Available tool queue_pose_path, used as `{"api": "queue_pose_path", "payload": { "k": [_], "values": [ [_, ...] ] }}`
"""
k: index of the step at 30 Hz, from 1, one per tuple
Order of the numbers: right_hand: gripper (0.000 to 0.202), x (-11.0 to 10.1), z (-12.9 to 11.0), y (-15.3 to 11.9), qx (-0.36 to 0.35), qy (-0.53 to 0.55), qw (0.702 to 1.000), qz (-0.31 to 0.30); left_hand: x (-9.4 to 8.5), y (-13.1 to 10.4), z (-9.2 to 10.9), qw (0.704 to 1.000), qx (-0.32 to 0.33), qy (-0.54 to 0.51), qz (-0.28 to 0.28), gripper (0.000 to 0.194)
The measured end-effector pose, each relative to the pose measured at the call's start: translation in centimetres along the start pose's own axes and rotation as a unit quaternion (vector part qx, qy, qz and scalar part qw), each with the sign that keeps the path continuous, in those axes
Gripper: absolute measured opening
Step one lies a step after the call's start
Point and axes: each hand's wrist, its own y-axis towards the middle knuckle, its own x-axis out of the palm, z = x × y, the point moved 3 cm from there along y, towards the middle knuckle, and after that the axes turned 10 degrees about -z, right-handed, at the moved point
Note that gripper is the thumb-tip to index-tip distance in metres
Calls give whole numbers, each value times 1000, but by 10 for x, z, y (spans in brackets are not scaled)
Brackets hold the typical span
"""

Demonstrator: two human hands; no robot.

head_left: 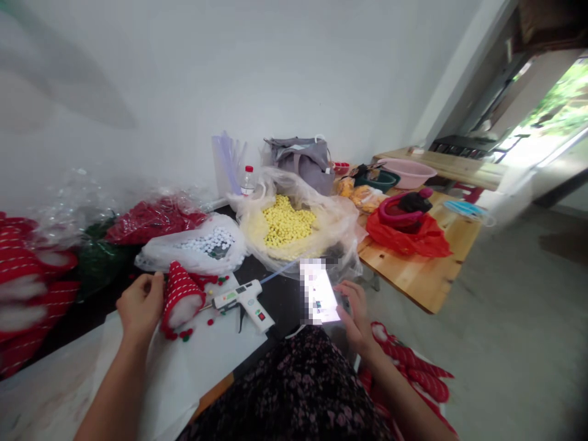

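Note:
My left hand [141, 306] rests on the white sheet with its fingers curled together; what they hold, if anything, is hidden. Just right of it lies a red cone-shaped hat [179, 291] with white stitching and white stuffing at its opening. A white glue gun [245, 300] lies beside the hat, its nozzle toward it and a glue stick [278, 271] in its back. Small red and green pom-poms [186, 335] lie around the hat. My right hand [356, 315] grips the right edge of a smartphone [319, 291] with a lit screen, partly blurred out.
Behind stand an open plastic bag [337, 226] of yellow beads and a bag [154, 260] of white ones. Red hats [22, 288] pile up at left. A bottle [248, 180] and grey bag [301, 162] stand at the wall. A wooden table [425, 288] adjoins at right.

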Motion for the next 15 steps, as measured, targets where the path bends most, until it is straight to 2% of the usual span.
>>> {"api": "queue_pose_path", "payload": {
  "k": [6,11,15],
  "values": [
    [29,-1,-2,-2,-11,4,1000,-20,-1,-2,4,1000,0,1,-6,35],
    [33,-2,-3,-6,-29,12,999,-12,-1,-1,2,1000,-4,8,-7,36],
    [32,-3,-3,-6,-62,28,998,-18,-2,1,-1,1000,-11,14,-11,37]
  ]
}}
